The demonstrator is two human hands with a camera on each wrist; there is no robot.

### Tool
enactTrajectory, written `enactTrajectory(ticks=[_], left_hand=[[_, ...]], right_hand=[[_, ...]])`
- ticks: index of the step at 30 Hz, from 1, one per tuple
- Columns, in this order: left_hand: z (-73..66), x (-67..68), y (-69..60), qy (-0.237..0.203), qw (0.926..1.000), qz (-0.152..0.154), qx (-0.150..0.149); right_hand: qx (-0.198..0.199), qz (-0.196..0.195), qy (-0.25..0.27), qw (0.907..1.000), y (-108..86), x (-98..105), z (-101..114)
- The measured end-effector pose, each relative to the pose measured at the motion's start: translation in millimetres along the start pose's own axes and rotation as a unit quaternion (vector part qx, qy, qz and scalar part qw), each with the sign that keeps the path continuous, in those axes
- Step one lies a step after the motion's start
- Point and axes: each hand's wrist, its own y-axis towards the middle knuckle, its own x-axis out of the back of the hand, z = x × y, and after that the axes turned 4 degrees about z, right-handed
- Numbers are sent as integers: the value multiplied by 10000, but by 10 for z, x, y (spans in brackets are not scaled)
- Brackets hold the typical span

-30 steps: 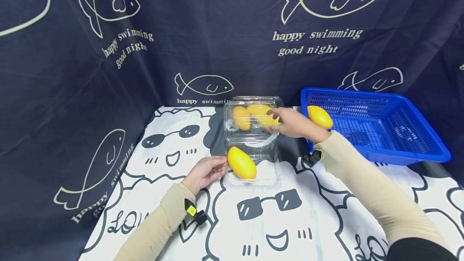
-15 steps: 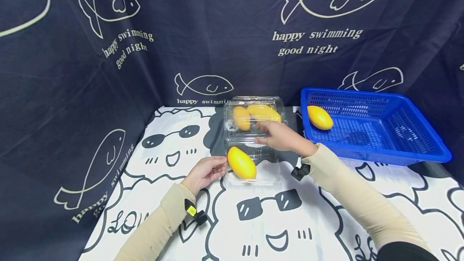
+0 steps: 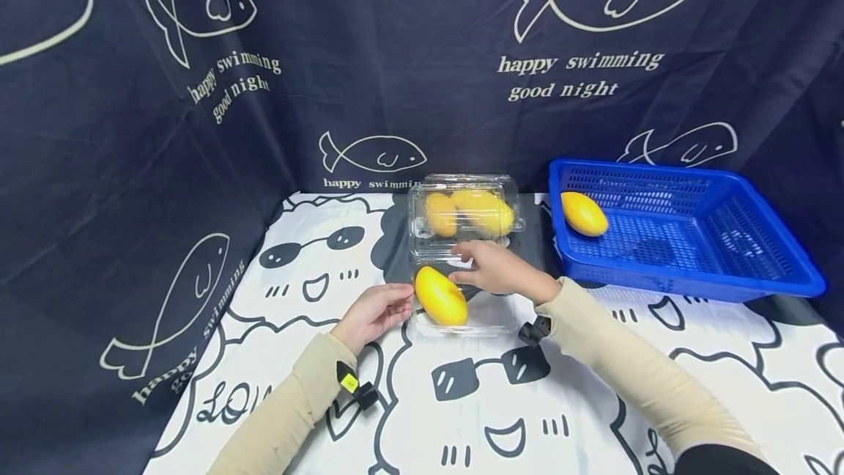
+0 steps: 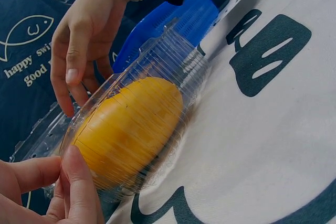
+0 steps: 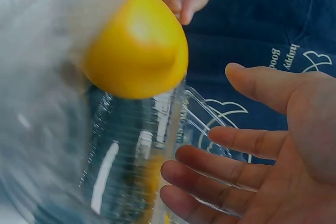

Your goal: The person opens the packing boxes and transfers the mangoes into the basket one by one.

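My left hand (image 3: 374, 315) pinches the left edge of the front clear plastic container (image 3: 491, 327). One yellow mango (image 3: 441, 297) lies in that container, tilted, at its left side; the left wrist view shows thumb and fingertips of the left hand (image 4: 58, 184) at the plastic rim beside the mango (image 4: 128, 127). Over the container's rear part my right hand (image 3: 500, 268) hovers, holding nothing, fingers spread and bent slightly. In the right wrist view this hand (image 5: 262, 145) is apart from the mango (image 5: 139, 45).
Directly behind, a clear container (image 3: 431, 242) holds several yellow mangoes (image 3: 484, 212) under clear plastic. To the right stands a blue perforated basket (image 3: 686, 283) with one mango (image 3: 584, 214) at its left end. A dark fish-print cloth (image 3: 395, 86) hangs behind.
My right hand has moved from the back container's mangoes down and left, toward the front container's mango. The left hand has kept its place.
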Motion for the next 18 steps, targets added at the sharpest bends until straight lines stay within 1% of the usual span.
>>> enactTrajectory(ticks=[6,11,18], left_hand=[[-5,4,1,-5,10000,-12,39],[-5,5,0,-12,10000,-10,47],[12,9,14,-55,10000,30,0]], right_hand=[[-8,97,-30,9999,19,-103,15],[16,94,-31,9999,17,-183,39],[-14,162,30,9999,42,-297,31]])
